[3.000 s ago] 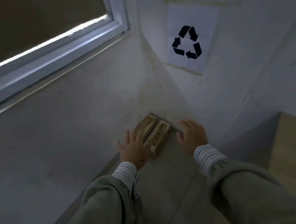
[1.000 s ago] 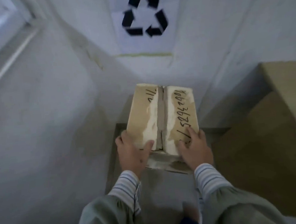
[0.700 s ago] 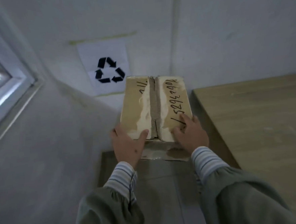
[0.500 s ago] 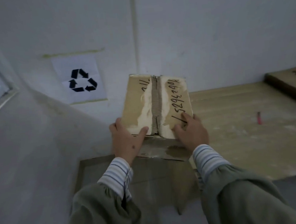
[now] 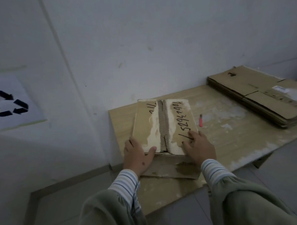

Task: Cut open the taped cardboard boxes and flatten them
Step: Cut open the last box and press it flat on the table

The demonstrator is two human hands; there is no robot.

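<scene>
Brown cardboard box with handwritten digits and a torn centre seam (image 5: 164, 124) sits at the left near corner of the pale wooden bench (image 5: 234, 138), still closed. Left hand (image 5: 136, 157) and right hand (image 5: 198, 146) grip its near corners, thumbs on top, other fingers curled round the edges, likely positioning it for cutting. Small red cutter (image 5: 200, 120) lies just right of it; flattened brown cardboard stack (image 5: 259, 94) sits further right.
</scene>
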